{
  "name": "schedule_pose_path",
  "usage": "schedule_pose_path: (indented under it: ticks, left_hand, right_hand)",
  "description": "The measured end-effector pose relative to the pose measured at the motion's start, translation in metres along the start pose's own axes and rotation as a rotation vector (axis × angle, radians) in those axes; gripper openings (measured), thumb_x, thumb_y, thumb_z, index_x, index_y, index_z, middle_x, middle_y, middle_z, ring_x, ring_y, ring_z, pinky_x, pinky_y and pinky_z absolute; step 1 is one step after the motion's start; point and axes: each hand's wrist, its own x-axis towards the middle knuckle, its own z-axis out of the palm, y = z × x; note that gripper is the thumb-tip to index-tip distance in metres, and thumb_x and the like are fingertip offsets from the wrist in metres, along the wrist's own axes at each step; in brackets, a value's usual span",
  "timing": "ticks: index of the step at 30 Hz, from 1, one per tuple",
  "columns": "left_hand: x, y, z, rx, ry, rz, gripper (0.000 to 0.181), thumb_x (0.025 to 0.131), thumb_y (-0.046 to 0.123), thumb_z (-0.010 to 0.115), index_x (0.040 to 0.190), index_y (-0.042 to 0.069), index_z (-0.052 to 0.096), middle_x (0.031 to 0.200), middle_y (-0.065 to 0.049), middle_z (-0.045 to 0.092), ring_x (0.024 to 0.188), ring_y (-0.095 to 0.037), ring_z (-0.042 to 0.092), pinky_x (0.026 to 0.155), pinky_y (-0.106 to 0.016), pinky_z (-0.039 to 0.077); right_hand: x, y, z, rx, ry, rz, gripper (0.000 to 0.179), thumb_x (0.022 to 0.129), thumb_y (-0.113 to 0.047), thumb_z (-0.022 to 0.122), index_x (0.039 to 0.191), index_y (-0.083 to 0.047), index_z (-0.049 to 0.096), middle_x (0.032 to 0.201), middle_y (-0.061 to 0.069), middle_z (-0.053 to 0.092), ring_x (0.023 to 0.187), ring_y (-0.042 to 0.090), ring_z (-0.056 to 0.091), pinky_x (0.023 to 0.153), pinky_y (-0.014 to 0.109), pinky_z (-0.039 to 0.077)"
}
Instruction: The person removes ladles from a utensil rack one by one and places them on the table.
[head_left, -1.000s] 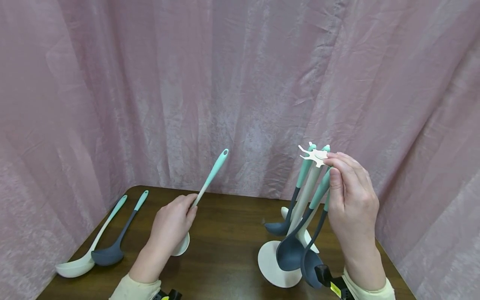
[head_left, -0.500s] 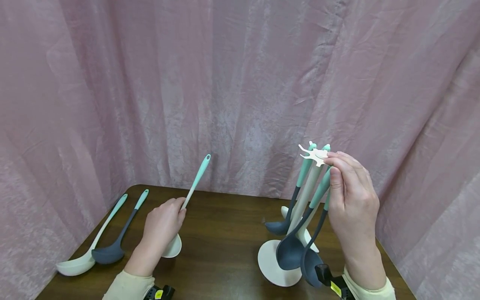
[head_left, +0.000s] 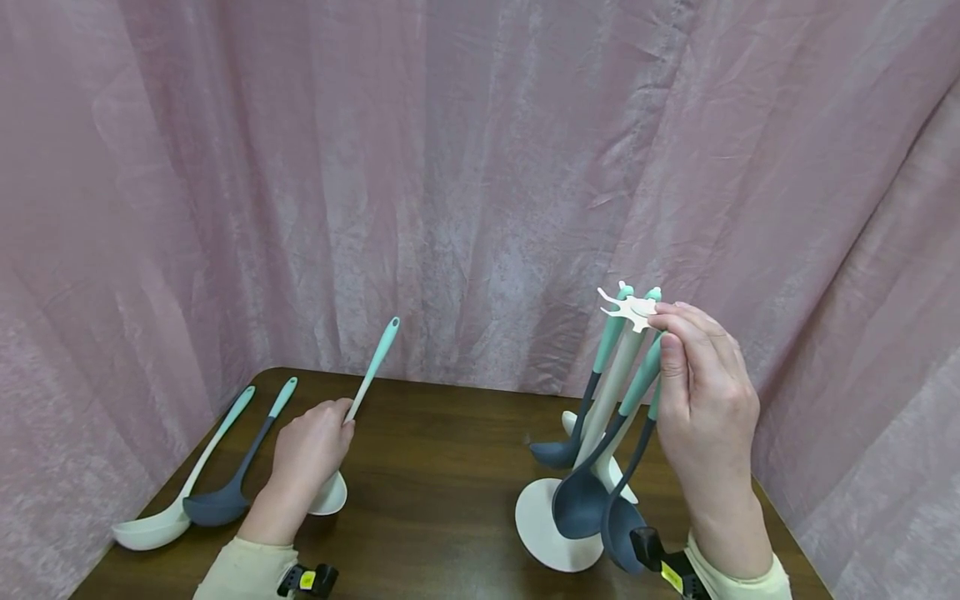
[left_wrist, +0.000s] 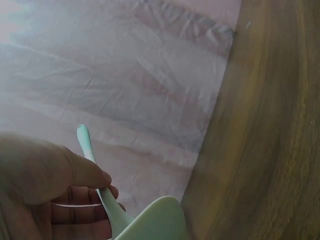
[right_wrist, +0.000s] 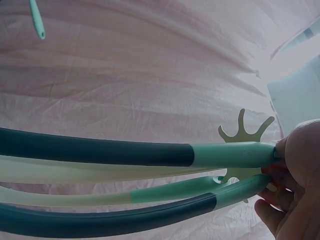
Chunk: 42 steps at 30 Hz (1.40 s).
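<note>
My left hand [head_left: 311,450] grips a white cooking utensil [head_left: 331,494] with a mint handle, tilted with the handle end up. Its pale head is partly behind the hand, so I cannot tell its exact kind. My right hand [head_left: 705,417] pinches the top hook ring of the white utensil stand [head_left: 561,546], at its right side. In the right wrist view the fingertips meet the mint handle ends [right_wrist: 235,155] there. A dark grey ladle [head_left: 581,504] and several other utensils hang from the stand.
On the brown wooden table [head_left: 442,467], a white ladle [head_left: 153,529] and a dark grey ladle [head_left: 217,507] lie at the far left, side by side. Pink curtains [head_left: 480,183] hang behind and around the table.
My left hand has moved left and slightly down with the white utensil, closer to the two ladles lying on the table. My right hand stays at the stand's top.
</note>
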Motion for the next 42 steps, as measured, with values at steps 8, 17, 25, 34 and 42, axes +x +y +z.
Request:
schedule_pose_path:
  ticks: [8,17,25,34,42]
  left_hand:
    - [0.001,-0.011,0.002,0.005,-0.066,-0.047,0.033,0.099,0.009,0.08,0.13,-0.003,0.075,0.106,-0.017,0.077,0.076,-0.039,0.073,0.058,-0.054,0.057]
    - [0.002,-0.02,0.002,0.007,-0.112,-0.092,0.032,0.099,0.009,0.079,0.129,-0.003,0.075,0.108,-0.02,0.077,0.079,-0.04,0.073,0.062,-0.056,0.058]
    - [0.003,-0.029,0.005,0.009,-0.186,-0.133,0.033,0.101,0.01,0.077,0.13,-0.004,0.074,0.111,-0.023,0.077,0.081,-0.04,0.073,0.065,-0.057,0.058]
    - [0.005,-0.041,0.007,-0.006,-0.226,-0.166,0.032,0.102,0.01,0.075,0.131,-0.004,0.073,0.109,-0.022,0.077,0.081,-0.039,0.072,0.068,-0.058,0.058]
    - [0.005,-0.05,0.007,0.011,-0.252,-0.204,0.034,0.103,0.011,0.074,0.133,-0.004,0.072,0.111,-0.024,0.076,0.086,-0.042,0.072,0.071,-0.062,0.058]
  right_hand:
    - [0.0,-0.001,0.001,0.004,0.002,-0.005,0.022,0.108,0.0,0.066,0.126,0.002,0.077,0.136,0.011,0.076,0.136,0.034,0.065,0.12,0.03,0.042]
    - [-0.001,-0.001,0.0,0.006,0.001,0.003,0.022,0.108,0.0,0.066,0.127,0.002,0.077,0.136,0.011,0.076,0.135,0.036,0.064,0.12,0.029,0.041]
    - [-0.001,-0.001,0.0,0.007,0.005,-0.001,0.022,0.108,0.001,0.066,0.126,0.002,0.078,0.135,0.011,0.076,0.135,0.034,0.065,0.12,0.028,0.042]
    - [-0.001,-0.001,-0.001,-0.005,-0.005,0.006,0.022,0.108,-0.001,0.066,0.127,0.001,0.077,0.137,0.011,0.075,0.137,0.033,0.064,0.12,0.028,0.041]
    - [-0.001,0.0,-0.001,0.0,-0.005,0.006,0.022,0.108,-0.001,0.066,0.127,0.001,0.077,0.136,0.011,0.075,0.137,0.034,0.064,0.12,0.029,0.041]
